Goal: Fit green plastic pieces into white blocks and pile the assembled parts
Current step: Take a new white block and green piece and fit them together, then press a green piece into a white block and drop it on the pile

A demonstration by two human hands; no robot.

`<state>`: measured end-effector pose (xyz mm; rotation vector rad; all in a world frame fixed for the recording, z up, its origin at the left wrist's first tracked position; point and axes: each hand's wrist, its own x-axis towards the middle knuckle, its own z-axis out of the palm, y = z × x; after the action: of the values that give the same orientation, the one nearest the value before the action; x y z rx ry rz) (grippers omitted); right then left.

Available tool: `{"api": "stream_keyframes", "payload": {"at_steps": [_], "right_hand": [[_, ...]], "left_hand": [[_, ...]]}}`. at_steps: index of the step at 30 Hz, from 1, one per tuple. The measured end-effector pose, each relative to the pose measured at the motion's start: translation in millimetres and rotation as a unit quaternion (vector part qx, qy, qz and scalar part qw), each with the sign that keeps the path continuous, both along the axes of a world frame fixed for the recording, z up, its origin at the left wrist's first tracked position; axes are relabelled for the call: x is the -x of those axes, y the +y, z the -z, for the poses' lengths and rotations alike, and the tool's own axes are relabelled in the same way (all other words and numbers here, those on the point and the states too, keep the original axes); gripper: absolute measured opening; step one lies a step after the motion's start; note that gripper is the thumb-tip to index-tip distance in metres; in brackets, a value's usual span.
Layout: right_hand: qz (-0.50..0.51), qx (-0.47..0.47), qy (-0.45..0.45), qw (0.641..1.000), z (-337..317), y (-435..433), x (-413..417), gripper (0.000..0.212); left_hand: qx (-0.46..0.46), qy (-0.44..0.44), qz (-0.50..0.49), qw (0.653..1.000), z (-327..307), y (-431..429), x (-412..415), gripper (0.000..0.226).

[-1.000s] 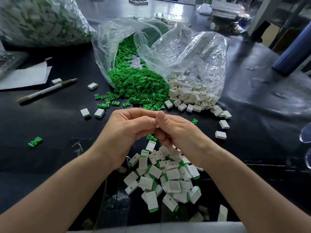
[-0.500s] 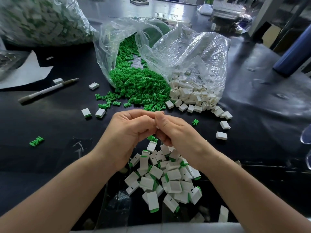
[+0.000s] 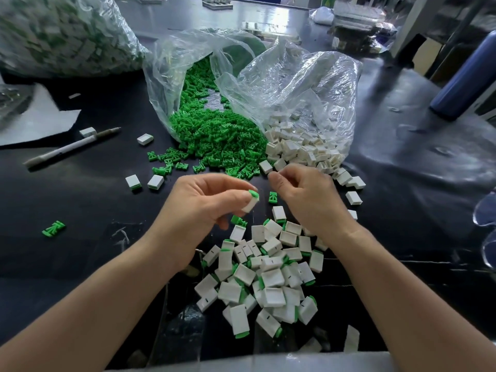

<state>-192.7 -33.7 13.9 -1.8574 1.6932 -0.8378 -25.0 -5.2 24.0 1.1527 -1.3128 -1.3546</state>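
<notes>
The left hand [image 3: 206,205] is pinching a white block [image 3: 249,204] between its thumb and curled fingers. A green piece [image 3: 253,194] is showing at the block's upper end, seemingly pushed home, so this part is looking finished and ready to be dropped. It is being held just above the far edge of the pile of finished parts [image 3: 268,277], which is lying on the black table [image 3: 80,200] close to the person's body. The right hand [image 3: 311,200] is hovering beside it, nearer the two open bags [image 3: 295,84], with its fingers curled and its thumb tip close to the forefinger. Nothing is showing between them, and I cannot tell whether it is holding anything. Its fingertips are sitting just beside a stray block [image 3: 265,166] at the edge of the heap of white blocks [image 3: 300,149], so it is probably going for the next one. A loose green clip [image 3: 273,197] is lying on the table between the two hands. As for progress, a fair pile of parts is already lying assembled. Far more is waiting, though: the heap of green pieces [image 3: 214,135] is spilling thickly from its bag, and the white heap beside it is hardly looking dented. A few blocks and green bits are lying scattered to the left, near a pen [image 3: 69,149].
</notes>
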Motion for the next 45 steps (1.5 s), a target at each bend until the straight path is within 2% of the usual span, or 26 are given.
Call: {"api": "stream_keyframes", "payload": {"at_steps": [2,5,8,12,13,17,22,25,29,32,35,38,41,43,45], "right_hand": [[0.036,0.020,0.030,0.999,3,-7,9,0.017],[0.081,0.042,0.070,0.993,8,-16,18,0.018],[0.087,0.058,0.107,0.989,12,-20,19,0.025],[0.037,0.061,0.188,0.980,17,-22,16,0.035],[0.024,0.055,0.208,0.976,18,-22,16,0.037],[0.009,0.042,0.252,0.967,20,-24,17,0.040],[0.014,0.041,0.277,0.960,20,-26,20,0.033],[0.011,0.037,0.243,0.969,16,-24,21,0.027],[-0.022,0.066,0.040,0.997,6,-15,15,0.022],[-0.087,0.077,-0.041,0.992,2,-3,1,0.016],[-0.148,0.106,-0.043,0.982,2,6,-11,0.013],[-0.184,0.104,-0.065,0.975,2,8,-13,0.011],[-0.116,0.065,-0.066,0.989,2,0,-4,0.005],[-0.056,0.048,0.004,0.997,7,-7,4,0.005],[-0.024,0.024,0.076,0.996,12,-10,7,0.018]], "left_hand": [[-0.006,-0.014,0.072,0.997,-3,4,2,0.006],[-0.010,-0.046,0.120,0.992,-3,9,5,0.024],[-0.005,-0.050,0.028,0.998,0,3,2,0.022],[-0.022,-0.006,-0.079,0.997,2,-5,-4,0.010],[-0.027,0.002,-0.089,0.996,1,-5,-4,0.003],[-0.031,0.004,-0.107,0.994,3,-7,-4,0.020],[-0.037,0.007,-0.101,0.994,4,-8,-5,0.026],[-0.040,0.004,-0.100,0.994,5,-8,-5,0.022],[-0.055,0.009,-0.091,0.994,6,-9,-3,0.014],[-0.071,0.019,-0.069,0.995,6,-9,-1,0.006],[-0.071,0.015,-0.036,0.997,7,-7,0,0.024],[-0.057,0.011,-0.044,0.997,7,-7,0,0.011],[-0.062,0.044,-0.072,0.994,6,-9,-1,0.013],[-0.066,0.056,-0.070,0.994,5,-9,-1,0.018],[-0.066,0.061,-0.059,0.994,5,-8,0,0.024]]}}
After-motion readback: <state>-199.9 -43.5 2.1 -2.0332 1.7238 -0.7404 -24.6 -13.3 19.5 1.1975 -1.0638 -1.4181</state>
